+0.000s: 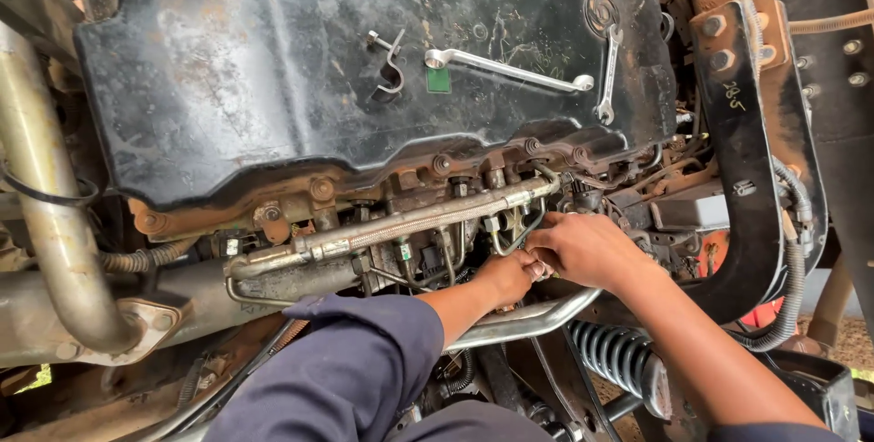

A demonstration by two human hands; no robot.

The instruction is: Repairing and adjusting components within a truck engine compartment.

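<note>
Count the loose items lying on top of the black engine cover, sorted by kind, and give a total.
Wrenches: 2 (long wrench, short wrench)
Metal clamp bracket: 1
Small green tag: 1
Total: 4

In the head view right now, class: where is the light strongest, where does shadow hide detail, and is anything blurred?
Head view: daylight glints off the long spanner and the metal fuel rail; deep shadow swallows detail beneath both hands, left hand and right hand; the blue sleeve nearest the camera is slightly soft; edges bend a little.
</note>
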